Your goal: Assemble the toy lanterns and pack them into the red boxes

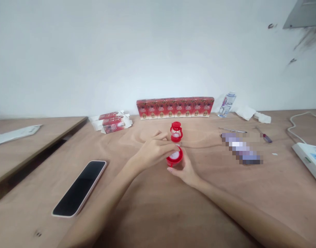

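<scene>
A small red lantern (174,160) is tipped so that its round white underside faces me. My right hand (188,171) is wrapped round its side, with the thumb at the near edge. My left hand (154,150) reaches over from the left, its fingertips on the white underside and red rim. The left thumb is hidden, and I cannot make out whether something small is pinched there. Just beyond my hands, a second red lantern (176,132) with a clear middle stands upright on the wooden table (152,213).
A row of red boxes (174,108) stands along the wall. Opened boxes (112,122) lie back left, a black-screened phone (80,188) front left. To the right are a clear bottle (226,105), tissues (245,112), tweezers (232,130), a screwdriver (266,137), a blurred-out phone-like object (240,148) and a white device (309,160).
</scene>
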Demonstrator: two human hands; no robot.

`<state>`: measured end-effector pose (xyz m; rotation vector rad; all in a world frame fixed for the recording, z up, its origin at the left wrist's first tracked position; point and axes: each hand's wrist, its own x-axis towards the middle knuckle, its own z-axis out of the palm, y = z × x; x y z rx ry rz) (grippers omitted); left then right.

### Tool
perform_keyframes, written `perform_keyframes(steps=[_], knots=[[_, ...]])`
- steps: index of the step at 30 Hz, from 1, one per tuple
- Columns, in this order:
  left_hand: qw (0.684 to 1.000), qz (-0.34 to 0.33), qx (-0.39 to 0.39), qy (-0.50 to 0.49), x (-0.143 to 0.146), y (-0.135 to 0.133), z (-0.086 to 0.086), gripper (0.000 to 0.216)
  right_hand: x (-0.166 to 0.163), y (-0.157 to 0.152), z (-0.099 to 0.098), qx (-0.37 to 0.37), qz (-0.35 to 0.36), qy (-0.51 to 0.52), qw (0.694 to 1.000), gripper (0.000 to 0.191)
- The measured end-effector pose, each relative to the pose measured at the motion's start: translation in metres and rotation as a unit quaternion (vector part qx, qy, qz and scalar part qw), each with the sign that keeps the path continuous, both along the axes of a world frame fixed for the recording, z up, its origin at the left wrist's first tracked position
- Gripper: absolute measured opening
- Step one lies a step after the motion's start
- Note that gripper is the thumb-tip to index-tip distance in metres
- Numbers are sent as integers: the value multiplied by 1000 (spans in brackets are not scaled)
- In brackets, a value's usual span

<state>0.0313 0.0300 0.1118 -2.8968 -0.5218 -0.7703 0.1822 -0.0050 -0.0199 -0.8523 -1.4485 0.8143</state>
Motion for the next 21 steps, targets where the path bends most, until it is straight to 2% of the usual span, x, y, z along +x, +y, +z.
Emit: perform_keyframes(steps=[12, 15, 21], knots=[[998, 26, -35, 54, 1, 0, 0, 30, -1, 1, -2, 4, -17, -5, 1000, 65], [998, 29, -32, 45, 1, 0, -1, 26, -1, 1, -3, 7, -22, 0, 1000, 65], [998, -18, -60, 0, -2, 9, -9, 23, -2, 2, -3, 10, -32, -5, 999, 64]])
